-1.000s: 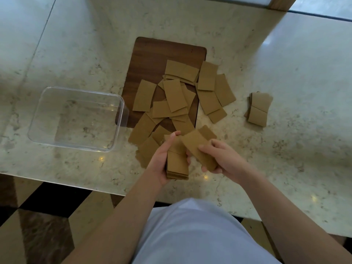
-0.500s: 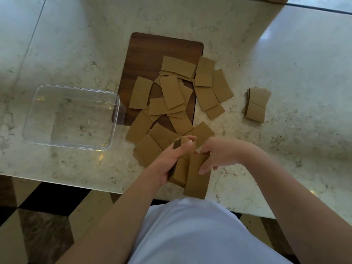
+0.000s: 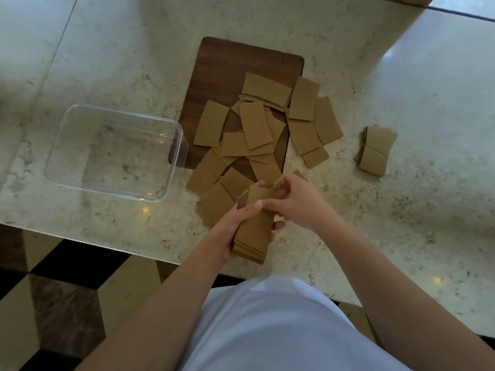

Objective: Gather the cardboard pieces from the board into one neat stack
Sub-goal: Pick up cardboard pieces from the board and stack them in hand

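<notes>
Cardboard pieces [image 3: 254, 129] lie scattered at twelve o'clock while our left hand [image 3: 230, 231] grips the stack [image 3: 254, 226] and our right hand [image 3: 297, 202] pinches its top edge, probably squaring it.

I take this for a home, likely a kitchen or dining area. The surface [image 3: 401, 76] is polished cream marble with a seam and window glare at the far right. A dark wooden cutting board [image 3: 227, 68] lies on it, a clear plastic food container [image 3: 112, 151] to its left. Near me, the floor [image 3: 53, 303] shows glossy dark-and-tan checker tiles.
</notes>
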{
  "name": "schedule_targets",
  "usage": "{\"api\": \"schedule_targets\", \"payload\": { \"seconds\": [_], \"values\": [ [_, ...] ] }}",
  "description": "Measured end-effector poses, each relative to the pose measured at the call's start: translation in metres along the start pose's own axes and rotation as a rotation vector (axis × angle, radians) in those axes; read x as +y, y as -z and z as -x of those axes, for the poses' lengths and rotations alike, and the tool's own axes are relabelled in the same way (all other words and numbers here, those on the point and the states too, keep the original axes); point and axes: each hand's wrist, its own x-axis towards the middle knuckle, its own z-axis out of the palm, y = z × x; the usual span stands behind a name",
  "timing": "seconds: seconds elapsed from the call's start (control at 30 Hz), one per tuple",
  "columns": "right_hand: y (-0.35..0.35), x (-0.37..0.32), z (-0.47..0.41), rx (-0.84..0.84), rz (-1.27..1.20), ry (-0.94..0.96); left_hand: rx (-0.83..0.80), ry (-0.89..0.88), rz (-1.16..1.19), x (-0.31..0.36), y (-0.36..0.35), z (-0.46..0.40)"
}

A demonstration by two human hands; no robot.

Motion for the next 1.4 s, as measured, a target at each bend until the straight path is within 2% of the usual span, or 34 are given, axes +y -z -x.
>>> {"api": "schedule_targets", "payload": {
  "seconds": [0.1,0.27,0.43,0.6,0.9,1.1,1.3,1.4],
  "values": [
    [-0.01,0.0,-0.005,0.036,0.157,0.072,0.018,-0.037,0.045,-0.004,0.01,0.009],
    [-0.035,-0.009,-0.022,0.08,-0.011,0.031,0.068,-0.087,0.144,-0.004,0.028,0.033],
    [-0.074,-0.02,-0.037,-0.025,0.105,-0.011,0.158,-0.116,0.331,0.005,0.05,0.055],
    [-0.101,-0.026,-0.035,0.06,0.272,-0.01,0.025,-0.157,0.371,0.005,0.061,0.068],
    [-0.105,-0.027,-0.031,0.094,0.373,0.022,-0.017,-0.168,0.382,0.006,0.067,0.071],
    [-0.088,-0.023,-0.031,-0.025,0.087,-0.051,0.159,-0.163,0.3,0.014,0.067,0.061],
    [-0.061,-0.007,-0.011,0.054,-0.328,-0.15,0.34,-0.225,0.278,0.017,0.066,0.052],
    [-0.05,-0.007,0.003,-0.006,-0.5,-0.18,0.389,-0.246,0.214,0.018,0.066,0.047]
  ]
}}
